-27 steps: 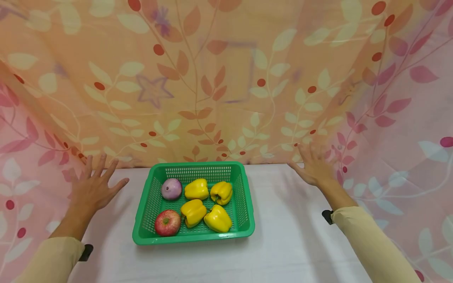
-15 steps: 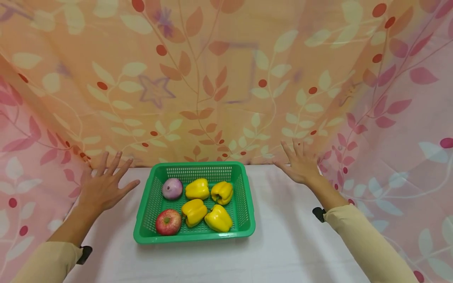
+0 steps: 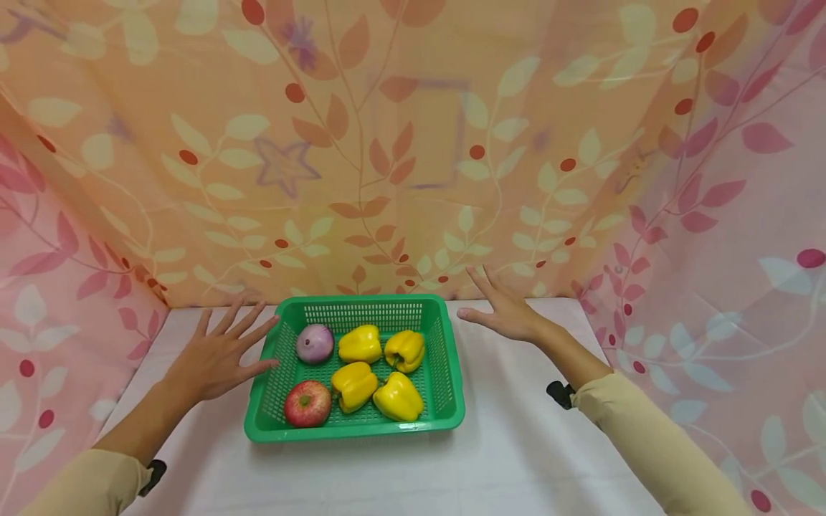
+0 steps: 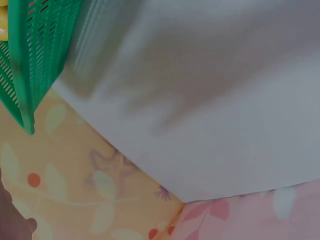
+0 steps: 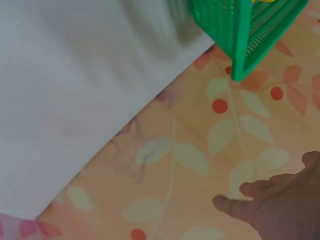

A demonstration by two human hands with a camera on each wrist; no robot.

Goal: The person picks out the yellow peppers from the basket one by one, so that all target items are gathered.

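A green plastic basket (image 3: 355, 433) sits on the white tabletop. It holds a purple onion (image 3: 315, 344), a red apple (image 3: 307, 404) and several yellow bell peppers (image 3: 398, 398). My left hand (image 3: 216, 362), fingers spread, hovers at the basket's left side, its fingertips overlapping the rim in the head view; whether they touch it I cannot tell. To the right of the basket, my right hand (image 3: 506, 312) hangs in the air with straight fingers and holds nothing. Each wrist view catches only part of its hand, with a corner of the basket near the top.
A floral cloth (image 3: 387, 143) hangs behind the white table (image 3: 510, 444), and pink floral cloth (image 3: 729, 322) closes off the sides. Shadows of the arms fall across the tabletop.
Both hands have moved inward toward the basket, the left one rightward and the right one leftward. The basket and its contents stay in place.
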